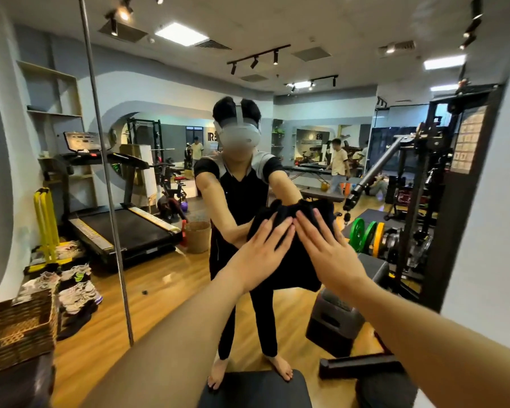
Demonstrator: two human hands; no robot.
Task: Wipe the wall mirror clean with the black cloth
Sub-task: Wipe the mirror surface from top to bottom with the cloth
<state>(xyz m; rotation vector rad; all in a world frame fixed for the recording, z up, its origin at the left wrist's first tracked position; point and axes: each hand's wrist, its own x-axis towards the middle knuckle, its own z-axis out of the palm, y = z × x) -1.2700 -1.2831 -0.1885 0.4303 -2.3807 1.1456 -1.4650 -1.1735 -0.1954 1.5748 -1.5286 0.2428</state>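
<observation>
Both hands are pressing the black cloth flat against the wall mirror. The left hand and right hand are lying side by side, fingers straight and slightly apart, apparently gripping nothing. A wicker basket is sitting left of the mirror.

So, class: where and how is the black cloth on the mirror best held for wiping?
Hold the black cloth at its upper middle, coming straight at the wall mirror. It lies flat against the glass, so flat palms suit it; left hand and right hand press there.
</observation>
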